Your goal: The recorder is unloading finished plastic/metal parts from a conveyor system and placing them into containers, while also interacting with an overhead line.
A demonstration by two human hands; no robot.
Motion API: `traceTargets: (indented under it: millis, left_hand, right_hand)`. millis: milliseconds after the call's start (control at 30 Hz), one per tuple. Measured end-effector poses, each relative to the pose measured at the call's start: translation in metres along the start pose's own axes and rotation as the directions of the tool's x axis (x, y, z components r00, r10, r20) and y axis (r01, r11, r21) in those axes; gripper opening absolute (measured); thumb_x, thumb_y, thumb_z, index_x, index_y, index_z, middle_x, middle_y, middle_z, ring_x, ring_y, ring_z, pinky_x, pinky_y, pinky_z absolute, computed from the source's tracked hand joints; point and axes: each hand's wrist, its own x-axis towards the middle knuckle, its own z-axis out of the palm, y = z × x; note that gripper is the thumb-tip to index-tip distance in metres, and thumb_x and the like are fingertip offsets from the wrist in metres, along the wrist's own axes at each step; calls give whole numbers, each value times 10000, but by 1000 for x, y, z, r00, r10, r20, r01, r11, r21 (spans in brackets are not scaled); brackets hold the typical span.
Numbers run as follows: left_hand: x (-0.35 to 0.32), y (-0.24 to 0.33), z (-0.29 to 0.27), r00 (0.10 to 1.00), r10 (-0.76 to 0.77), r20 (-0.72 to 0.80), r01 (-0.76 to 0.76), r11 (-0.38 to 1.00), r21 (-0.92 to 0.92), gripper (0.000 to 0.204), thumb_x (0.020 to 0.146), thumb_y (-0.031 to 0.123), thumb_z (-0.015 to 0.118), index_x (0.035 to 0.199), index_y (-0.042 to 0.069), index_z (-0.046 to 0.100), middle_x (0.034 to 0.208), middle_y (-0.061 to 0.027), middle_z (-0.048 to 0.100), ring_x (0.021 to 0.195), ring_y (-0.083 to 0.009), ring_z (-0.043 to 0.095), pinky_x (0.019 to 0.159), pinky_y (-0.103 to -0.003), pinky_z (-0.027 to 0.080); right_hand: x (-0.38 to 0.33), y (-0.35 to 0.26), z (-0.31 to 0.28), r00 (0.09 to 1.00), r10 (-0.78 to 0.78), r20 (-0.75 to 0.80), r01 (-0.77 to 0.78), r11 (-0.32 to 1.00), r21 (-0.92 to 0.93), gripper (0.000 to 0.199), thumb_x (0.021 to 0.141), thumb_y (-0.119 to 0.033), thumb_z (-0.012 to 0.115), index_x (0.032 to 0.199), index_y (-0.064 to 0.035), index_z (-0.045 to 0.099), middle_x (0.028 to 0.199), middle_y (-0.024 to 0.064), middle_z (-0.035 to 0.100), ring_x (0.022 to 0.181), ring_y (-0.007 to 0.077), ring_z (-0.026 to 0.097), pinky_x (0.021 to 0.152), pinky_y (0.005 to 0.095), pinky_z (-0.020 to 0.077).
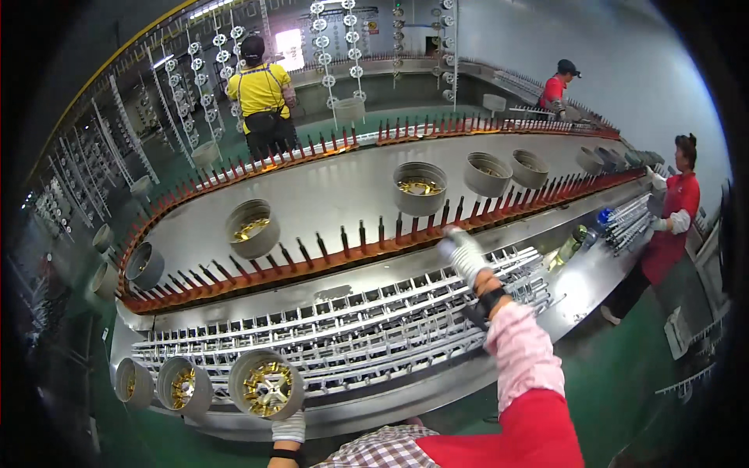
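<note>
My left hand (pixel 289 427), in a white glove, is at the underside of a round grey drum (pixel 243 380) at the lower left. It seems to grip the drum from below, with its fingers hidden behind it. Inside the drum are gold pieces around a silver cross shape (pixel 270 388). My right hand (pixel 466 256), gloved in white too, reaches forward over the silver metal racks (pixel 343 331). Its fingertips are smeared by motion close to a row of dark upright pins on a red-brown rail (pixel 351 256). Whether it holds anything cannot be made out.
Two similar drums (pixel 185 387) stand left of mine. More drums (pixel 419 187) rest beyond the pins along the metal table (pixel 335 187). A green bottle (pixel 572 243) is at the right, near a co-worker in red (pixel 679 203). Farther back are people in yellow (pixel 265 93) and red (pixel 554 90).
</note>
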Motion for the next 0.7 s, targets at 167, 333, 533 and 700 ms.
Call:
traceTargets:
  millis: [167, 333, 533, 700]
  left_hand:
    - [7, 3, 4, 959, -265, 100, 277, 807, -521, 291, 917, 197, 403, 1127, 26, 507, 1120, -141, 565, 1034, -315, 528, 924, -410, 389]
    - [1, -1, 14, 963, -121, -239, 76, 979, -188, 216, 873, 142, 409, 943, 56, 594, 960, -154, 606, 938, -294, 570, 834, -397, 440]
    - [3, 0, 16, 935, -193, -299, 103, 951, -292, 171, 884, 135, 403, 841, 63, 552, 721, -92, 592, 720, -258, 564, 718, -390, 438]
    - [6, 2, 10, 942, -185, -281, 71, 926, -371, 148, 882, 121, 411, 865, 66, 547, 713, -88, 585, 709, -258, 561, 714, -381, 439]
  right_hand:
    - [115, 88, -67, 963, 40, -268, -95, 976, -196, 384, 783, -198, 578, 1118, -15, 538, 1115, 227, 566, 1002, 345, 562, 841, 351, 441]
    - [174, 125, -48, 959, -259, 118, 191, 276, -942, 449, 604, -290, 751, 993, -118, 608, 920, 132, 650, 868, 348, 603, 850, 388, 443]
    - [166, 96, -21, 987, -100, -123, -52, 528, -848, 224, 833, -245, 518, 955, -92, 627, 994, 137, 626, 919, 314, 578, 819, 390, 441]
    - [155, 10, -32, 984, -169, -47, 79, 665, -742, 219, 834, -164, 463, 979, -102, 614, 1032, 112, 625, 920, 261, 599, 759, 377, 476]
